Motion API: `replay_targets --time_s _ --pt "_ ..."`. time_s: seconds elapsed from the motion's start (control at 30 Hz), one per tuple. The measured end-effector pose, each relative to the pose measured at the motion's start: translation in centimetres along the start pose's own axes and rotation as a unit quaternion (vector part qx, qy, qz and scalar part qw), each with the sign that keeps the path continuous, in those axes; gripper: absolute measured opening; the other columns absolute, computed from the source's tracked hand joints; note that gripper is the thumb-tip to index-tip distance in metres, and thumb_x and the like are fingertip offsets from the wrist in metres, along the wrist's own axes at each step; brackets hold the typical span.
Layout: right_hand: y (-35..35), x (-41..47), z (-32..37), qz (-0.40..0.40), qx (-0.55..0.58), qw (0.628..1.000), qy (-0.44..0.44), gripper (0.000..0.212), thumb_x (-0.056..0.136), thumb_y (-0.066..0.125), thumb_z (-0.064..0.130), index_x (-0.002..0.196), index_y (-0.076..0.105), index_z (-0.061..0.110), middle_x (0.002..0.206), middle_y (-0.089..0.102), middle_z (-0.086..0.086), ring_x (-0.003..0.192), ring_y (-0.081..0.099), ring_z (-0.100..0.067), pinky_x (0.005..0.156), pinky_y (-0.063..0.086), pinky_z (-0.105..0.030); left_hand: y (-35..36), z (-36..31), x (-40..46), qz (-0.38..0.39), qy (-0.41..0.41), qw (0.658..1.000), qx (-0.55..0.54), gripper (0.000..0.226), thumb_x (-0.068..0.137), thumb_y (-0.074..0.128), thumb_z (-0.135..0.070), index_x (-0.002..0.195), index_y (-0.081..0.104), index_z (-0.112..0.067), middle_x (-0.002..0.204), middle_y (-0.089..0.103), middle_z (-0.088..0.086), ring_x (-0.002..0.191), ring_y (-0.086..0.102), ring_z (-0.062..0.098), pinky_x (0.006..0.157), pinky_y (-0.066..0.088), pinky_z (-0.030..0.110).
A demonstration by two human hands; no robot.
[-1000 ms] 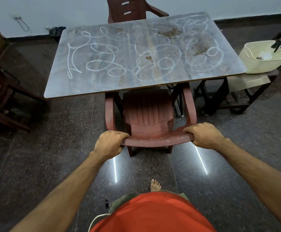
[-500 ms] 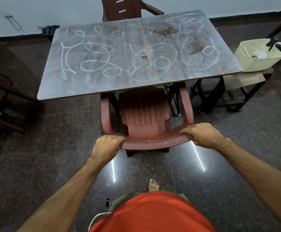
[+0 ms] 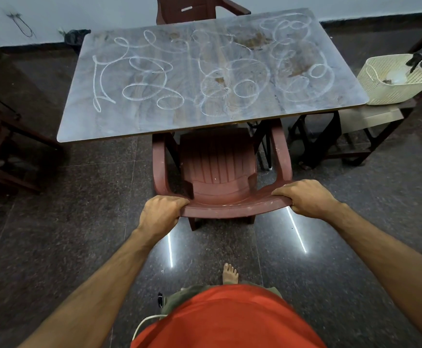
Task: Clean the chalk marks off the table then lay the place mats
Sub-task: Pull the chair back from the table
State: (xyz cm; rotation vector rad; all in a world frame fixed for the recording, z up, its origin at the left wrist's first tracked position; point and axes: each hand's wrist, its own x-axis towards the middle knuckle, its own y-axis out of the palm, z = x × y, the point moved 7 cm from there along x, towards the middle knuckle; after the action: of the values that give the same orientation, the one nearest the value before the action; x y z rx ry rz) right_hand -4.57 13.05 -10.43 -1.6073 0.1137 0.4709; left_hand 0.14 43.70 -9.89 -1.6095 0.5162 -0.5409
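We face the near long edge of the desk [image 3: 134, 121], blocked at the middle by a red plastic armchair [image 3: 218, 167] tucked partly under it. To the chair's left, bare floor [image 3: 91, 197] gives open passage to the desk edge. On the right, a dark stool [image 3: 370, 116] with a cream basket [image 3: 380, 84] stands just beside the desk corner. Another chair [image 3: 192, 8] stands at the far edge.

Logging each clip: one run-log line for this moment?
left hand grips chair back | right hand grips chair back | chalk marks uncleaned | no mats visible
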Motion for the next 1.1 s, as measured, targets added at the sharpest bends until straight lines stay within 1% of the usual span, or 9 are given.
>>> replay_targets --time_s 0.2,0.3,0.4,0.47,0.57,0.7,0.83,0.97,1.1 --pt "-0.6 -0.1 0.3 -0.006 0.020 1.000 0.013 0.043 0.090 0.058 0.024 0.131 0.058 0.039 0.126 0.064 0.019 0.116 0.060 -0.008 0.088 0.045 -0.026 0.4 0.3 0.0 -0.003 -0.018 1.000 0.002 0.040 0.054 0.087 -0.004 0.088 0.077 -0.024 0.077 0.075 -0.009 0.066 0.072 0.017 0.056 0.057 0.029" --pt "-0.4 0.2 0.4 0.002 0.034 0.999 0.006 0.034 0.089 0.059 0.044 0.123 0.061 0.042 0.119 0.066 0.020 0.108 0.062 -0.007 0.086 0.045 -0.027 0.7 0.5 -0.2 0.004 -0.036 0.999 -0.007 0.039 0.059 0.082 -0.005 0.093 0.077 -0.023 0.083 0.076 -0.006 0.074 0.073 0.018 0.068 0.058 0.032" --pt "0.3 0.9 0.6 0.094 0.046 0.994 -0.003 0.066 0.079 0.058 0.073 0.134 0.054 0.037 0.129 0.061 0.017 0.115 0.058 -0.008 0.095 0.047 -0.031 1.2 0.8 -0.2 0.025 -0.046 0.999 -0.016 0.042 0.069 0.075 -0.014 0.111 0.072 -0.022 0.104 0.074 -0.006 0.096 0.070 0.018 0.086 0.053 0.036" --pt "0.1 1.2 1.8 0.162 0.135 0.978 0.003 0.096 0.069 0.056 0.086 0.147 0.040 0.032 0.146 0.048 0.012 0.132 0.047 -0.012 0.109 0.039 -0.037 1.7 1.1 -0.5 0.042 -0.047 0.997 -0.033 0.053 0.078 0.069 -0.031 0.129 0.060 -0.024 0.128 0.064 -0.008 0.119 0.059 0.014 0.100 0.045 0.036" --pt "-1.5 2.8 5.8 0.184 0.268 0.946 -0.006 0.108 0.063 0.044 0.096 0.152 0.032 0.035 0.159 0.031 0.006 0.144 0.032 -0.016 0.118 0.026 -0.041 1.4 2.1 -1.9 0.033 -0.044 0.994 -0.089 0.074 0.085 0.056 -0.060 0.147 0.040 -0.022 0.150 0.043 -0.006 0.139 0.039 0.012 0.112 0.029 0.033" --pt "-3.8 6.5 11.8 0.094 0.268 0.958 -0.034 0.091 0.081 0.032 0.084 0.150 0.038 0.025 0.156 0.037 0.001 0.140 0.036 -0.017 0.117 0.028 -0.040 0.9 4.6 -4.5 0.057 -0.066 0.985 -0.151 0.093 0.085 0.037 -0.078 0.156 0.017 -0.022 0.162 0.018 -0.004 0.148 0.017 0.009 0.119 0.017 0.033" --pt "-5.8 10.5 17.5 -0.032 0.235 0.970 -0.053 0.075 0.094 0.032 0.068 0.144 0.047 0.014 0.145 0.050 -0.004 0.133 0.046 -0.020 0.111 0.036 -0.041 -0.2 10.0 -7.6 0.034 -0.159 0.974 -0.160 0.094 0.085 0.023 -0.079 0.156 0.015 -0.019 0.163 0.014 -0.002 0.150 0.014 0.011 0.121 0.018 0.038" --pt "-6.9 13.5 22.3 -0.056 0.223 0.971 -0.067 0.068 0.097 0.037 0.062 0.141 0.048 0.011 0.141 0.053 -0.007 0.131 0.047 -0.023 0.109 0.038 -0.045 -1.8 15.2 -10.6 0.017 -0.221 0.964 -0.146 0.097 0.083 0.015 -0.079 0.155 0.018 -0.016 0.163 0.018 0.000 0.149 0.016 0.014 0.121 0.020 0.039" --pt "-7.3 15.8 26.3 -0.029 0.211 0.975 -0.065 0.065 0.098 0.035 0.061 0.133 0.052 0.009 0.133 0.057 -0.010 0.121 0.052 -0.027 0.104 0.040 -0.045 -2.5 19.7 -13.3 0.035 -0.251 0.958 -0.133 0.097 0.083 0.014 -0.079 0.156 0.016 -0.015 0.163 0.017 0.002 0.150 0.015 0.016 0.121 0.018 0.040"
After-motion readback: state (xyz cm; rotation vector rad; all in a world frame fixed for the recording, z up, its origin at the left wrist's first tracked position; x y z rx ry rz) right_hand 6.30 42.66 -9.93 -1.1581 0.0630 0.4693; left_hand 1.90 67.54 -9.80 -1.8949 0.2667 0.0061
